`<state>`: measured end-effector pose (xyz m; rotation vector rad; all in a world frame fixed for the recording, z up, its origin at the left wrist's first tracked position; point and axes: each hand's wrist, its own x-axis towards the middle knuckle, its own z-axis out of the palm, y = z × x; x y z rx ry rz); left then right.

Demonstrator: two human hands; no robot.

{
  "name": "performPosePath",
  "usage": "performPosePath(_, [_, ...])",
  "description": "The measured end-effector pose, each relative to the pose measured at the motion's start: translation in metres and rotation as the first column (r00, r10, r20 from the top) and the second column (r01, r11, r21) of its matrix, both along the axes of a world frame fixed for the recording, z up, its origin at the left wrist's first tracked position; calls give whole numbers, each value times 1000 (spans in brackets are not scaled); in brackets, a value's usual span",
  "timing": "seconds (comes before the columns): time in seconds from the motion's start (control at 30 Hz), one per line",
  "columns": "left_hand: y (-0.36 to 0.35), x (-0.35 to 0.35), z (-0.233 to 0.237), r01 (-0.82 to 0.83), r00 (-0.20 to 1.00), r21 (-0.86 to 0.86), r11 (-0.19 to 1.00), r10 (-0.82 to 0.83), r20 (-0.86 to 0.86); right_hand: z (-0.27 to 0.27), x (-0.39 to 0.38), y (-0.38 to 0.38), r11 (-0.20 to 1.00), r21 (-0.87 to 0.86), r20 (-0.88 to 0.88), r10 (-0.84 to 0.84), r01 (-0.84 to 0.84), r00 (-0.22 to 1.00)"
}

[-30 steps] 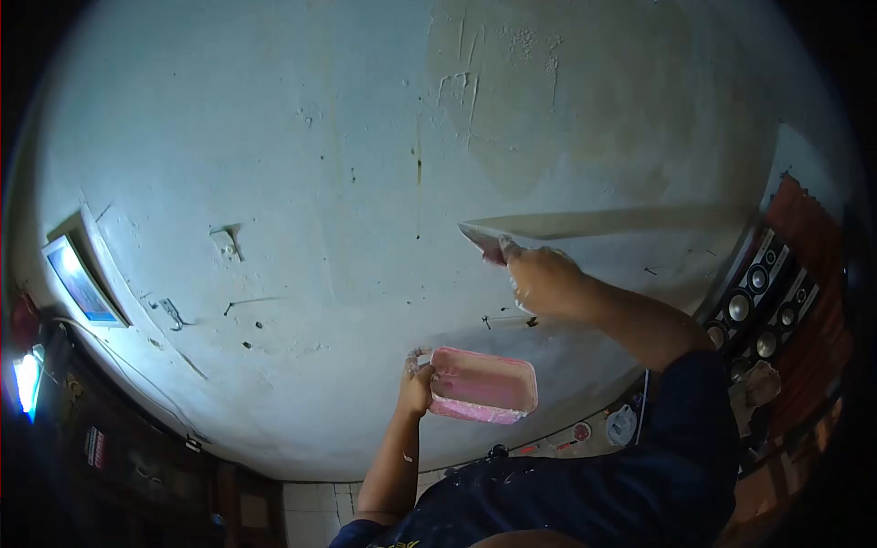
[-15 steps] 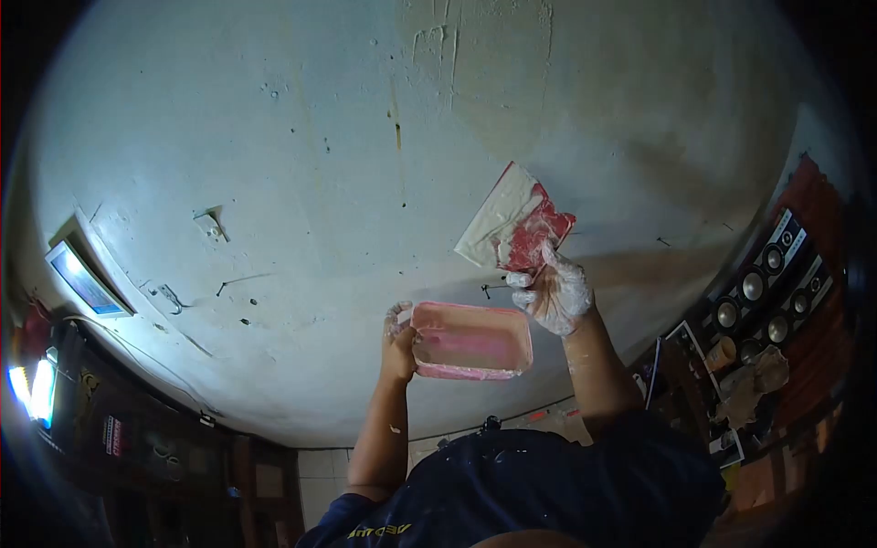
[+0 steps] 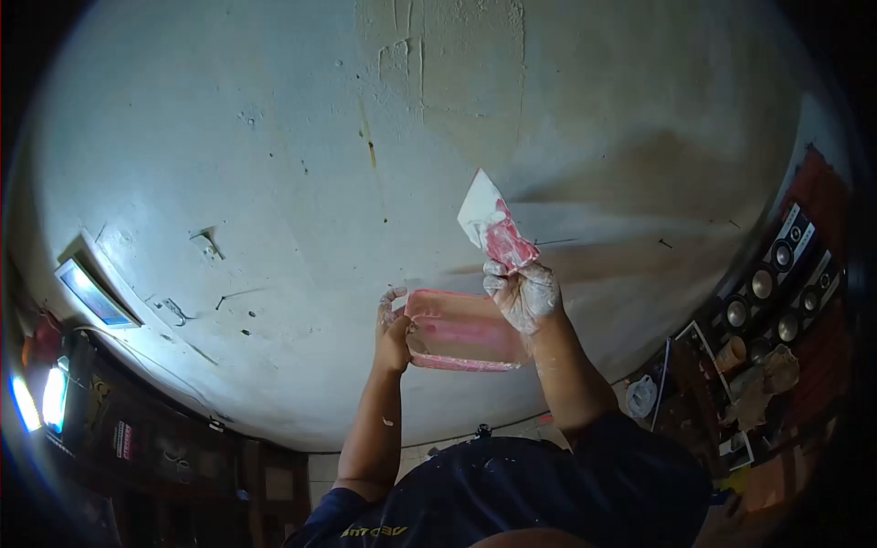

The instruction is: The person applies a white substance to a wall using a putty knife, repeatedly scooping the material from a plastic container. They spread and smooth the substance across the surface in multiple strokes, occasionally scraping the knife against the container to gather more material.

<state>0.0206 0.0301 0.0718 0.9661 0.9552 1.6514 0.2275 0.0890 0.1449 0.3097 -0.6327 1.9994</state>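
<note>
My left hand (image 3: 394,336), smeared with white, is closed on the left rim of a pink rectangular plastic tray (image 3: 464,363). The tray is tilted toward me, with a thin pale residue inside and white smears along its near edge. Up and to the right, my right hand (image 3: 527,297), coated in white paste, grips a red putty spreader (image 3: 512,247) by its lower end. White putty (image 3: 479,212) covers the upper part of the blade, which points up in front of the wall. The right wrist overlaps the tray's right end.
The pale wall (image 3: 301,119) has stains, small holes and rough patches. Nails stick out, and a hook (image 3: 174,312) and a small bracket (image 3: 207,245) hang at left, near a framed picture (image 3: 98,292). Speakers (image 3: 762,284) stand at right; dark cabinets (image 3: 155,447) are lower left.
My right hand has moved left and slightly down, closer to the tray, and the spreader has turned to show a narrower face. The tray has shifted slightly up and left in view.
</note>
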Motion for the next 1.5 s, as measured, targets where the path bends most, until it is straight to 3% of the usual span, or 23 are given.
performPosePath(0.03, [1, 1, 0, 0, 1000, -3, 1000, 0, -2, 4, -2, 0, 1000, -3, -2, 0, 0, 1000])
performPosePath(0.1, [3, 2, -2, 43, 998, 17, 999, -44, 42, 17, -4, 2, 910, 234, 264, -398, 342, 879])
performPosePath(0.13, [4, 2, -3, 42, 998, 17, 999, -43, 39, 10, -3, 15, 901, 256, 267, -413, 349, 871])
performPosePath(0.23, [2, 8, -2, 37, 999, 7, 999, -37, -38, 16, -2, 19, 923, 225, 145, -348, 312, 926])
performPosePath(0.3, [-2, 14, 3, 7, 1000, -60, 998, -7, -6, -5, 1, 32, 928, 186, 181, -357, 324, 917])
performPosePath(0.37, [3, 11, -11, -18, 999, -48, 999, 16, -45, -25, 3, 31, 989, -7, 238, -144, 150, 960])
performPosePath(0.43, [3, 10, -15, -42, 996, -31, 999, 40, -81, -35, -3, 18, 994, -96, 196, -32, 52, 980])
performPosePath(0.5, [0, 10, -11, 2, 1000, -29, 1000, -1, 14, -26, -2, 13, 988, -123, 251, -56, 90, 966])
performPosePath(0.6, [2, 4, -19, 4, 1000, -21, 1000, -4, -13, 6, 19, 22, 931, 135, 473, -361, 339, 803])
performPosePath(0.63, [0, 4, -18, 4, 1000, -30, 1000, -3, 12, 25, 27, 28, 883, 266, 479, -469, 387, 742])
performPosePath(0.67, [-1, 5, -16, 21, 999, -17, 1000, -21, 37, 40, 38, 44, 795, 435, 528, -605, 422, 595])
performPosePath(0.7, [0, 7, -13, 23, 999, -12, 1000, -22, 36, 71, 44, 45, 736, 509, 481, -673, 446, 561])
performPosePath(0.83, [1, 12, -12, 52, 997, -35, 998, -50, 53, 175, 45, 61, 552, 569, 369, -834, 610, 411])
performPosePath(0.87, [3, 12, -13, 53, 999, -37, 998, -52, 10, 199, 49, 65, 572, 647, 433, -820, 503, 375])
performPosePath(0.97, [13, 11, -32, 79, 995, 16, 997, -79, 66, 229, 42, 82, 486, 688, 483, -861, 539, 160])
performPosePath(1.0, [13, 12, -34, 82, 995, 14, 997, -83, 64, 227, 42, 85, 486, 686, 485, -860, 542, 158])
performPosePath(1.07, [14, 13, -35, 24, 997, -41, 999, -27, -69, 218, 43, 97, 490, 716, 547, -836, 497, 36])
performPosePath(1.23, [6, 17, -35, 61, 998, -25, 998, -61, 22, 133, 47, 99, 634, 550, 692, -711, 544, 128])
performPosePath(1.3, [3, 18, -36, 51, 999, -28, 998, -50, 14, 93, 50, 100, 673, 521, 767, -639, 526, 59])
performPosePath(1.43, [-2, 17, -41, 66, 997, -32, 997, -64, 49, 36, 50, 73, 742, 410, 809, -565, 530, 165])
performPosePath(1.5, [-4, 12, -42, 68, 997, -12, 998, -67, 25, 31, 52, 60, 757, 466, 770, -602, 458, 211])
